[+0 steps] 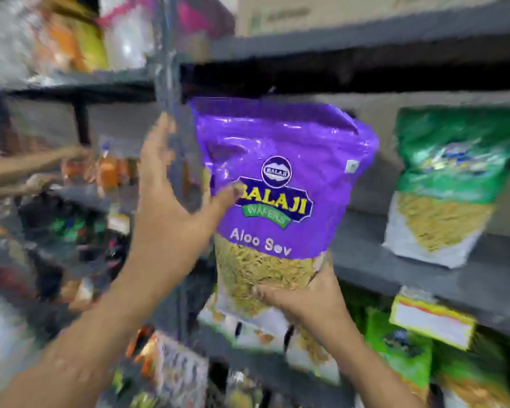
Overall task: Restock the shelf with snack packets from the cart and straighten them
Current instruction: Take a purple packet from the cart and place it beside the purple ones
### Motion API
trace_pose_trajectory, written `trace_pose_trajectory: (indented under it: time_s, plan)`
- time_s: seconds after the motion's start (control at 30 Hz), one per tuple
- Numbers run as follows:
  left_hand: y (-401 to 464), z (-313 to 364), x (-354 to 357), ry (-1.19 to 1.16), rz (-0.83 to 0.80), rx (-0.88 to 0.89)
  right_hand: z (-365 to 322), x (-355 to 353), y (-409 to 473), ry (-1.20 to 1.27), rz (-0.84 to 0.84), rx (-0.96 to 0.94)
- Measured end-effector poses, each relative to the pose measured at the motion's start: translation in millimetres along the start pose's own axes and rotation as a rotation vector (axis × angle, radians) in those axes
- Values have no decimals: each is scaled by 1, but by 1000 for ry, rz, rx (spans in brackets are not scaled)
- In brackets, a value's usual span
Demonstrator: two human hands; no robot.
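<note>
A purple Aloo Sev snack packet (280,184) is held upright in front of the grey shelf (395,260), at the shelf's left end. My right hand (304,298) grips the packet from below, fingers wrapped on its clear bottom. My left hand (171,201) lies against the packet's left side, fingers spread, thumb touching the printed front. A green snack packet (445,184) stands upright on the same shelf to the right. The cart is out of view.
A grey upright post (167,69) runs just left of the purple packet. Another person's arm (27,166) reaches into the left shelf bay. Lower shelves hold green and white packets (401,348). A yellow price tag (430,319) hangs on the shelf edge.
</note>
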State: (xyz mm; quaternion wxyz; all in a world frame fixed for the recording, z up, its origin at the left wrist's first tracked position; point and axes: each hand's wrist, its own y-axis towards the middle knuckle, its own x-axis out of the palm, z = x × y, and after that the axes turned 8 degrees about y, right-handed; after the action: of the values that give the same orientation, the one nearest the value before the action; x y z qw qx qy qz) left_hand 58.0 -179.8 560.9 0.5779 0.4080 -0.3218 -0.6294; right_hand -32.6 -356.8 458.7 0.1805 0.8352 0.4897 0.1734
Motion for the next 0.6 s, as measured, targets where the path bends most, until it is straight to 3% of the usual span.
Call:
trace_pose_trajectory:
  time_s: [0.07, 0.13, 0.17, 0.33, 0.6]
  plan:
    - [-5, -1, 39, -368, -231, -216, -31, -28, 23, -34, 90, -83]
    - [-16, -14, 77, -496, -474, -360, -45, -47, 44, -34, 101, -111]
    - [-18, -24, 98, -507, -514, -378, -49, -56, 53, -25, 102, -122]
    - [5, -53, 184, -572, -482, -459, -51, -97, 92, -59, 143, -121]
    - [14, -73, 251, -552, -409, -526, -11, -126, 134, -21, 276, -80]
